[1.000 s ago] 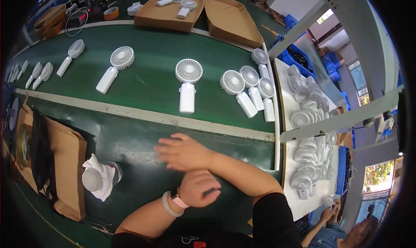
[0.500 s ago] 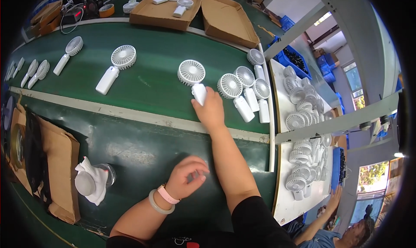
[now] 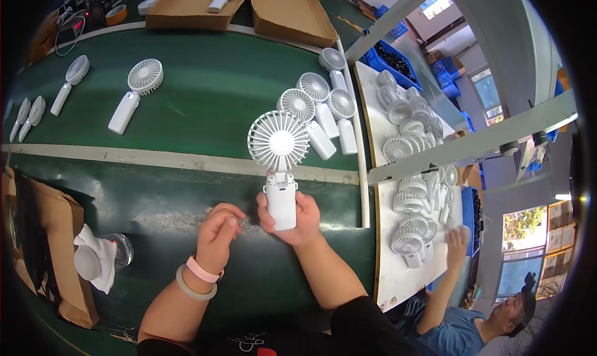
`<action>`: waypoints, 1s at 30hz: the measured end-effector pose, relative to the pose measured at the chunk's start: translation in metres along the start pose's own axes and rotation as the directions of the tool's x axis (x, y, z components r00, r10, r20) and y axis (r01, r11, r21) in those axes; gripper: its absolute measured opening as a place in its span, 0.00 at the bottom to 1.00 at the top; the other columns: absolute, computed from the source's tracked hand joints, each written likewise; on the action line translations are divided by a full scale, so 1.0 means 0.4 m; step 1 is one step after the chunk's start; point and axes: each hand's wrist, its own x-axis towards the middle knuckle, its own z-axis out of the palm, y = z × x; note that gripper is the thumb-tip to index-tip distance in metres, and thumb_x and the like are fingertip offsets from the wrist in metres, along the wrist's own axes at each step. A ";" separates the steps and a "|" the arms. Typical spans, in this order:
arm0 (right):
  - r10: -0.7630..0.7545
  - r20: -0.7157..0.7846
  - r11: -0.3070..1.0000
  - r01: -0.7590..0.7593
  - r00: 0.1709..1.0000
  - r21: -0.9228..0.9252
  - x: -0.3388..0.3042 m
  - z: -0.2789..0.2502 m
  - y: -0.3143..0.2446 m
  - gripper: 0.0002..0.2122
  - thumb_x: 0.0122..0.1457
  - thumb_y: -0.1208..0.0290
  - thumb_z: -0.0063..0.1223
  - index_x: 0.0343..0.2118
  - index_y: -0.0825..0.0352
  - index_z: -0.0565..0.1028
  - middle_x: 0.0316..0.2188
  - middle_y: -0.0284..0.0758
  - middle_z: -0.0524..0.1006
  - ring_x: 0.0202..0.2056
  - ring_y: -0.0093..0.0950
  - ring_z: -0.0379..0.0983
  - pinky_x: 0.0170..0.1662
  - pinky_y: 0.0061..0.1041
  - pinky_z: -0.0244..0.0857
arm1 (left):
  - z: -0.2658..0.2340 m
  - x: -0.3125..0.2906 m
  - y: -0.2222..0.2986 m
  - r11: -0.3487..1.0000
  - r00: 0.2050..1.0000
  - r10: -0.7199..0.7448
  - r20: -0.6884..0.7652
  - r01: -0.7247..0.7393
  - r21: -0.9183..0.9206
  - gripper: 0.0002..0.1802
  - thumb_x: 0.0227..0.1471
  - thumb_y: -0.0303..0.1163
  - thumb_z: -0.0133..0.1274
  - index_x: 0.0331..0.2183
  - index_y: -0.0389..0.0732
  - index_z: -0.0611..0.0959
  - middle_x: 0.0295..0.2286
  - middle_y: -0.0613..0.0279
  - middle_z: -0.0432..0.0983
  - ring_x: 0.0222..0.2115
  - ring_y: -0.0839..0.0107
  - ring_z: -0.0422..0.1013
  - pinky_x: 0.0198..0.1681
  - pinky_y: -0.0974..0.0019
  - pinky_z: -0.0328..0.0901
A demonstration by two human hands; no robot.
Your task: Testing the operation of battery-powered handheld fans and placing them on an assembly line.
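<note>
My right hand (image 3: 303,218) is closed round the white handle of a handheld fan (image 3: 279,145), held upright above the near worktop with its round grille tilted up. Beside it, to the left, my left hand (image 3: 217,234) hovers with curled fingers and the thumb drawn in against them; nothing shows in it. A pink band and a pale bangle circle that wrist. Just beyond the held fan, several white fans lie grouped on the green belt (image 3: 205,101), one of them a fan (image 3: 320,138) with its handle toward me. Farther left lies a single fan (image 3: 124,112).
Left of my hands stands a clear jar (image 3: 124,250) with a white cloth (image 3: 107,266), beside a cardboard box (image 3: 68,231). An open carton (image 3: 193,14) sits beyond the belt. At right, a white table (image 3: 385,281) bears many fans; a person (image 3: 448,325) reaches over it. A white post (image 3: 365,200) edges the belt.
My right hand has lifted a fan off the belt and brought it toward me, upright. My left hand has curled its fingers closer together. The view has shifted to the right.
</note>
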 end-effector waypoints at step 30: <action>-0.274 -0.266 0.840 0.096 0.924 -0.534 0.000 0.018 0.032 0.15 0.53 0.77 0.50 0.44 0.69 0.66 0.37 0.34 0.74 0.38 0.21 0.71 0.42 0.21 0.65 | 0.040 -0.010 -0.004 0.978 0.975 -0.158 0.154 0.132 0.164 0.42 0.42 0.17 0.52 0.57 0.40 0.53 0.38 0.55 0.74 0.33 0.74 0.73 0.33 0.75 0.67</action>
